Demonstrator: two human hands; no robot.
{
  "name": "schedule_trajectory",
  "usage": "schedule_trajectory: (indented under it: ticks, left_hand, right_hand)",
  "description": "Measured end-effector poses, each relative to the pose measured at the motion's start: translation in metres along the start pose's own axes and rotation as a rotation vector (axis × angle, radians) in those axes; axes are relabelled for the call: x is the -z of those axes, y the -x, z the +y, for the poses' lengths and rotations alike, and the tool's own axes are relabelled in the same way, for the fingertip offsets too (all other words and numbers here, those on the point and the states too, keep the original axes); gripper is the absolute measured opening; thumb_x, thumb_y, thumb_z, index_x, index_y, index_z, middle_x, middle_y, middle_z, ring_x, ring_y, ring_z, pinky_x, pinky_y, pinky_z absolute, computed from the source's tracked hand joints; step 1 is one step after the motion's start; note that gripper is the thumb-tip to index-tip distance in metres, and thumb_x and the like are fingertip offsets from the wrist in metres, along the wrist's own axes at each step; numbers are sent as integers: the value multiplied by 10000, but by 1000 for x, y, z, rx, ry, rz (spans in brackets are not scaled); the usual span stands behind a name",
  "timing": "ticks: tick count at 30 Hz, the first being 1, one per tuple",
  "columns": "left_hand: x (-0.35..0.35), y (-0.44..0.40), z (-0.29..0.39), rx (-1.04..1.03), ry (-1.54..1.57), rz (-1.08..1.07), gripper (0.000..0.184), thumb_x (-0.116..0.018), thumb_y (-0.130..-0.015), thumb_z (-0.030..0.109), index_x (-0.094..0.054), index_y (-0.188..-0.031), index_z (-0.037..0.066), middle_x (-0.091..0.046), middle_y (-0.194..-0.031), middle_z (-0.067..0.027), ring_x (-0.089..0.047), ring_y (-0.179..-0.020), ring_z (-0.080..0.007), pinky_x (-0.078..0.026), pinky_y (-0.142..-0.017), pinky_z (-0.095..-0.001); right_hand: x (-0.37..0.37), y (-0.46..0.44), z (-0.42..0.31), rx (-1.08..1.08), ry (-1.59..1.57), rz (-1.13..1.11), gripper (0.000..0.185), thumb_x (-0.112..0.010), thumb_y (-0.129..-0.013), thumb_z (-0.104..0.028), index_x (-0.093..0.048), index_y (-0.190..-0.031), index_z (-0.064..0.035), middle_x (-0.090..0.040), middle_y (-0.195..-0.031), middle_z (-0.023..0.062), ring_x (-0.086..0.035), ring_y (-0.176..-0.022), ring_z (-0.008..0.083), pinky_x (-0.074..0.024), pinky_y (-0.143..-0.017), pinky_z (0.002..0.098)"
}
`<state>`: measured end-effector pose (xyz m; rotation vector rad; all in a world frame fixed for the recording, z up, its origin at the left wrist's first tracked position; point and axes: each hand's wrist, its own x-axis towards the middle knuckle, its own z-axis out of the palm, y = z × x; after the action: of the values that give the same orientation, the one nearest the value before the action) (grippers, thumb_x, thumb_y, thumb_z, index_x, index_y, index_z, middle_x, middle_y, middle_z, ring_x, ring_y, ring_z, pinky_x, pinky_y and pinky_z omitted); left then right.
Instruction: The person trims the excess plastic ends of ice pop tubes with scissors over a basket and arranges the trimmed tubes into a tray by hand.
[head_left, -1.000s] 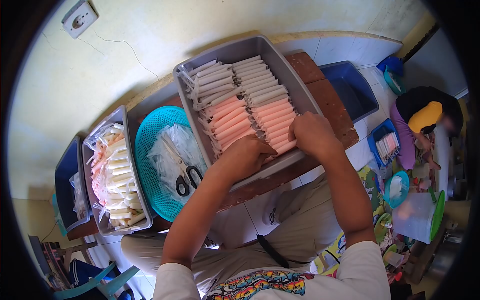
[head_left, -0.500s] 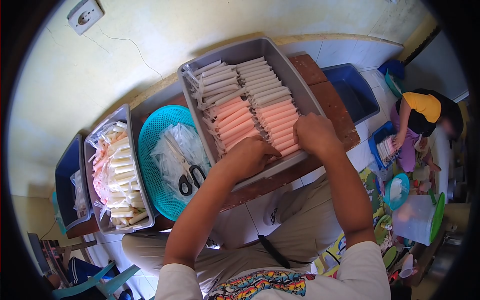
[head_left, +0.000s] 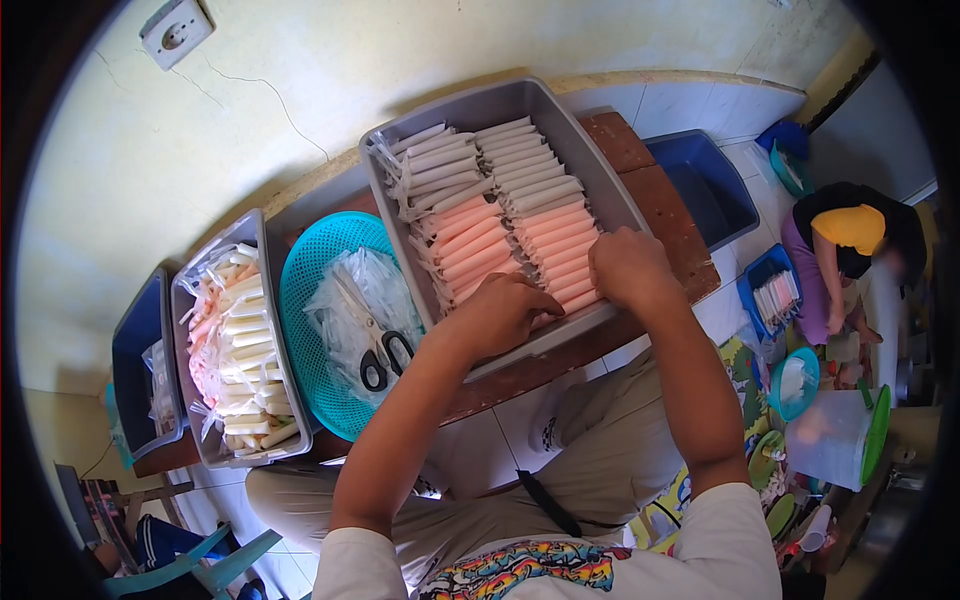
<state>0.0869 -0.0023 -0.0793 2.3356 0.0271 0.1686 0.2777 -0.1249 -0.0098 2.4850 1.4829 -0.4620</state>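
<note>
In a grey tray (head_left: 625, 205) lie two columns of slim filled plastic tubes with twisted ends. White tubes (head_left: 530, 172) fill the far part, and pink tubes (head_left: 560, 237) the near part. My left hand (head_left: 508, 312) is bent over the near end of the columns, its fingers curled at one end of the nearest pink tube. My right hand (head_left: 632, 266) is closed at the tube's other end, beside the tray's right wall. Both sets of fingertips are partly hidden.
Left of the tray, a turquoise basket (head_left: 300, 330) holds clear plastic bags (head_left: 345, 290) and black-handled scissors (head_left: 375, 365). Beyond it stands another grey tray (head_left: 302, 440) of mixed tubes. A blue tub (head_left: 705, 185) is at right, near a seated person (head_left: 850, 235).
My hands have hardly moved and stay at the same near tubes. At right, the seated person's hand has drawn back from the small blue basket and lowered.
</note>
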Motion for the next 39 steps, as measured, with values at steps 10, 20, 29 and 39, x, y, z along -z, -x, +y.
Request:
schedule_trajectory:
  ticks: [10,20,29,39]
  left_hand:
    - [-8,4,-10,-35,42,10,234,-715,-975,106,-827,-1179,122,-790,-1091,-212,-729,-1115,-400,-554,-1020,-505]
    - [15,-5,11,177,66,225,201,-721,-971,22,-787,-1160,14,-803,-1093,-174,-772,-1023,-337,-593,-906,-429]
    - [35,-34,-23,209,-109,515,218,-721,-940,2,-798,-1144,15,-807,-1095,-170,-781,-1024,-320,-616,-891,-411]
    - [41,-72,-29,392,-378,432,232,-787,-896,124,-823,-1123,89,-797,-1034,-186,-762,-994,-400,-600,-920,-504]
  right_hand:
    - [0,2,1,-6,-26,8,191,-710,-917,-65,-798,-1085,-39,-783,-1149,207,-765,-1111,362,-618,-950,463]
    - [3,-2,9,77,-387,345,293,-819,-887,-136,-773,-1171,-83,-791,-1054,176,-759,-1044,378,-601,-930,473]
    - [-5,-51,13,305,-453,636,278,-762,-896,-48,-764,-1171,-12,-777,-1065,202,-741,-998,404,-590,-900,472]
    - [-23,-94,9,362,-321,653,363,-556,-966,1,-796,-1223,-89,-787,-1133,197,-759,-1050,385,-608,-930,497]
